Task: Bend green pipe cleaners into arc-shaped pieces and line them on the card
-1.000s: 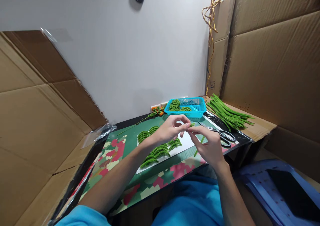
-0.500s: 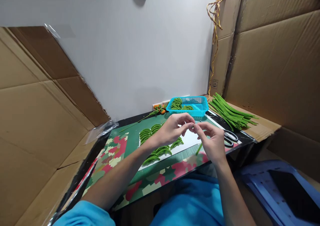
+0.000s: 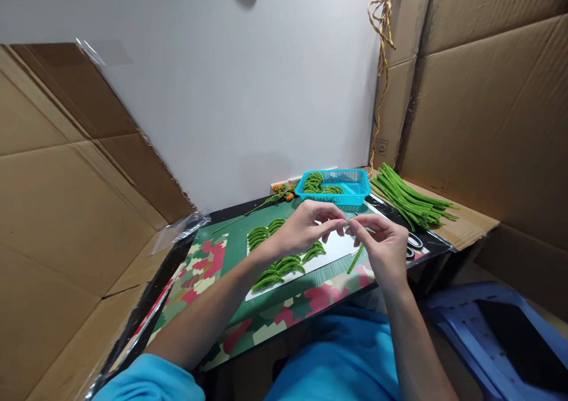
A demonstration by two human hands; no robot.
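Observation:
Above the table, my left hand (image 3: 314, 228) and my right hand (image 3: 380, 241) meet fingertip to fingertip. Both pinch a small green pipe cleaner piece (image 3: 348, 221), mostly covered by the fingers. Below the right hand, a green pipe cleaner (image 3: 355, 259) slants over the mat; I cannot tell if it lies there or hangs from the fingers. Under my left forearm, a white sheet (image 3: 335, 250) carries rows of short curved green pipe cleaner pieces (image 3: 288, 266). Scissors (image 3: 415, 241) lie partly hidden behind the right hand.
A blue basket (image 3: 361, 199) with green curved pieces stands at the back. To its right lies a bundle of long green pipe cleaners (image 3: 410, 203). An orange-flowered stem (image 3: 279, 194) rests left of the basket. Cardboard walls (image 3: 488, 105) enclose both sides; a blue plastic stool (image 3: 457, 318) stands right.
My right hand has moved slightly right, and its fingertips are a little further from the left ones. More of the slanting pipe cleaner shows, and the scissors are more covered.

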